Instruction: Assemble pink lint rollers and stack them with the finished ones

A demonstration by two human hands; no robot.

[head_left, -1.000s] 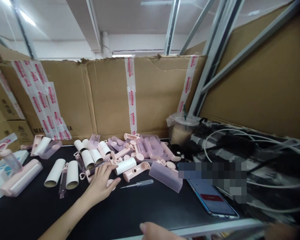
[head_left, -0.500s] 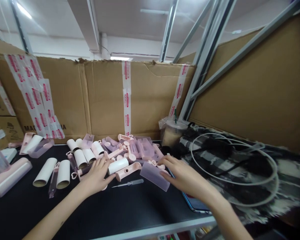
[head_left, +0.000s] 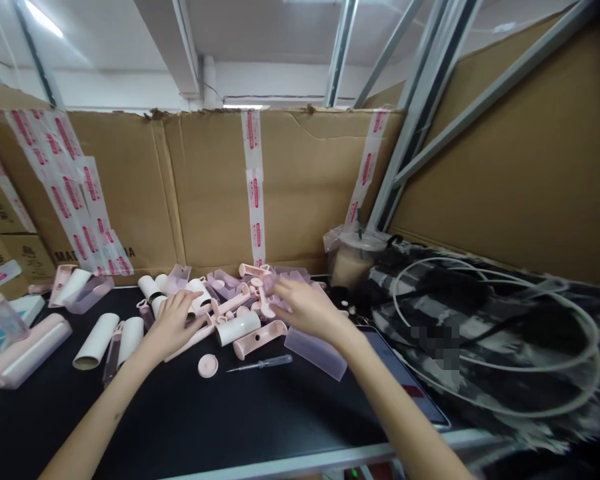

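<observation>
My left hand (head_left: 175, 325) lies spread over the white paper rolls (head_left: 149, 288) and pink plastic parts, holding nothing that I can see. Just below its fingers is a long pink piece (head_left: 193, 341). My right hand (head_left: 305, 308) reaches into the heap of pink and translucent purple parts, thumb and fingers apart, its fingertips slightly blurred at a small pink part (head_left: 267, 303). Between the hands lie a white roll (head_left: 239, 328) and a pink holder (head_left: 260, 339). Nearer me are a round pink cap (head_left: 208, 365) and a clear-handled screwdriver (head_left: 267, 363). A translucent purple cover (head_left: 316, 353) sits under my right wrist.
A tablet or phone (head_left: 405, 373) lies right of my right forearm. Behind it stand a lidded drink cup (head_left: 353, 260) and patterned cloth with a coiled white tube (head_left: 500, 367). Taped cardboard (head_left: 210, 193) walls the back. Assembled pink units (head_left: 25, 350) lie far left.
My right hand has moved left and farther back, from the purple cover into the heap. My left hand has shifted left and back, uncovering the round cap. The view has turned slightly.
</observation>
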